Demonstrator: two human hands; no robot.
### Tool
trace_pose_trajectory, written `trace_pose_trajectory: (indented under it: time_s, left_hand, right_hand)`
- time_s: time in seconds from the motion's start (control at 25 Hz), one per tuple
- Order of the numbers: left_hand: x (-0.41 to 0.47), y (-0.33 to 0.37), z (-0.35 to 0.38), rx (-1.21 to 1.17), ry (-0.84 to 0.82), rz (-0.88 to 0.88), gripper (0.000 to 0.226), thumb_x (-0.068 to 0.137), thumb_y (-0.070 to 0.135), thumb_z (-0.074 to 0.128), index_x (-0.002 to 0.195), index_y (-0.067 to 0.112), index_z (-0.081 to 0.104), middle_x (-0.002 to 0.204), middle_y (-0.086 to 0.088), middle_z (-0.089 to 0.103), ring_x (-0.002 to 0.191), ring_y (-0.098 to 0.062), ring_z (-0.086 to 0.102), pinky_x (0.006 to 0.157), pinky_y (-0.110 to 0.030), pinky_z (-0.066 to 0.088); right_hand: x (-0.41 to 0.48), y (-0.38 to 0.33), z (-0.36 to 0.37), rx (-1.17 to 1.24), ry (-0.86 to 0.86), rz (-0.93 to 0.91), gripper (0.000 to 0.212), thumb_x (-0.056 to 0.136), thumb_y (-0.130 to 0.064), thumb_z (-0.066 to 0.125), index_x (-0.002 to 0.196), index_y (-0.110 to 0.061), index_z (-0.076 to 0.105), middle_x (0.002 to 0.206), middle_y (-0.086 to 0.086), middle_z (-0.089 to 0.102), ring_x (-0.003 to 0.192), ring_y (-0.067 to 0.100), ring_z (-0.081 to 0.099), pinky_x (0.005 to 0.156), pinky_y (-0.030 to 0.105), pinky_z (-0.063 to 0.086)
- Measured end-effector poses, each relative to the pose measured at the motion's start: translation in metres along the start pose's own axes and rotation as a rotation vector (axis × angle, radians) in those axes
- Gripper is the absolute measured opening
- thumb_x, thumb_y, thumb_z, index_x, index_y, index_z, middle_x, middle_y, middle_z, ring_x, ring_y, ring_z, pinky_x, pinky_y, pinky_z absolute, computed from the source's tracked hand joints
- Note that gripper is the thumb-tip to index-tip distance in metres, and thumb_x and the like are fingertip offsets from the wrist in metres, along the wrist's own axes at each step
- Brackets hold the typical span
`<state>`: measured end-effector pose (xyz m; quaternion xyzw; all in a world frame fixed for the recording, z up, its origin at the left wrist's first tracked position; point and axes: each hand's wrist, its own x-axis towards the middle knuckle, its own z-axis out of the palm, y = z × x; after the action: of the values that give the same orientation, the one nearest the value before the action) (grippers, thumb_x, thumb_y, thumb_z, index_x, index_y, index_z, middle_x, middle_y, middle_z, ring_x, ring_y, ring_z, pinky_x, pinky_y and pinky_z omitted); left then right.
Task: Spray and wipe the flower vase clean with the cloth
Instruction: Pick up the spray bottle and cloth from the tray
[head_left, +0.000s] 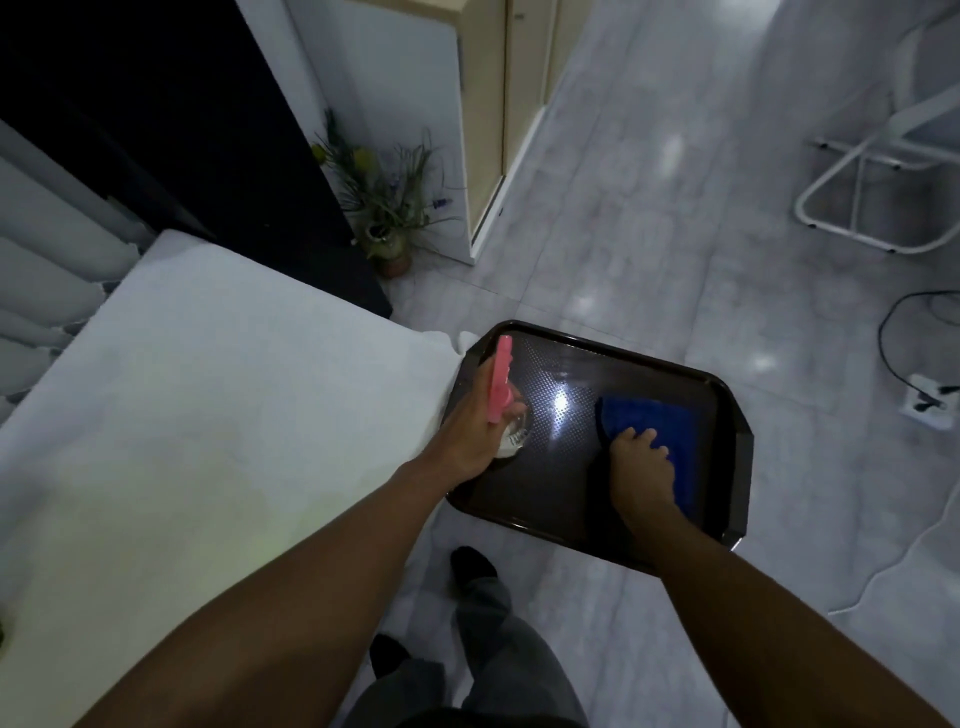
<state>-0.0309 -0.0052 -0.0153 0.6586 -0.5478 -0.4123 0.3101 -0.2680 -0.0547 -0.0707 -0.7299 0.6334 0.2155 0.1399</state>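
The flower vase (387, 244) stands on the floor in the upper left of the frame, well apart from both hands. It looks ceramic: probably rigid, breakable and top-heavy with its stems, so it is best held by the body. The spray bottle (501, 387) is gripped by the left hand (470, 431); the soft blue cloth (652, 441), lying on the dark tray (727, 415), is pressed under the right hand (644, 470), whether grasped cannot be told.
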Motion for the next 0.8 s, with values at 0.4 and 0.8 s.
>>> trace_pose_trajectory:
  time_s: [0.4, 0.8]
  left_hand:
    - [-0.071, 0.005, -0.128, -0.177, 0.555, -0.103, 0.046, 0.101, 0.039, 0.054, 0.137, 0.048, 0.026, 0.116, 0.049, 0.047, 0.107, 0.027, 0.047, 0.088, -0.001, 0.035]
    - [-0.286, -0.058, -0.23, -0.254, 1.1, -0.242, 0.058, 0.102, 0.024, 0.054, 0.115, 0.076, 0.033, 0.103, 0.045, 0.059, 0.094, -0.013, 0.071, 0.092, -0.035, 0.055]
  right_hand:
    - [-0.032, -0.117, -0.108, 1.118, 0.123, -0.085, 0.01, 0.084, -0.011, 0.06, 0.076, -0.005, 0.061, 0.068, 0.011, 0.063, 0.06, 0.025, 0.057, 0.051, 0.028, 0.041]
    - [-0.158, -0.347, -0.102, 0.846, -0.145, -0.64, 0.008, 0.1, -0.017, 0.058, 0.105, -0.015, 0.052, 0.098, 0.009, 0.066, 0.073, 0.01, 0.058, 0.055, 0.028, 0.044]
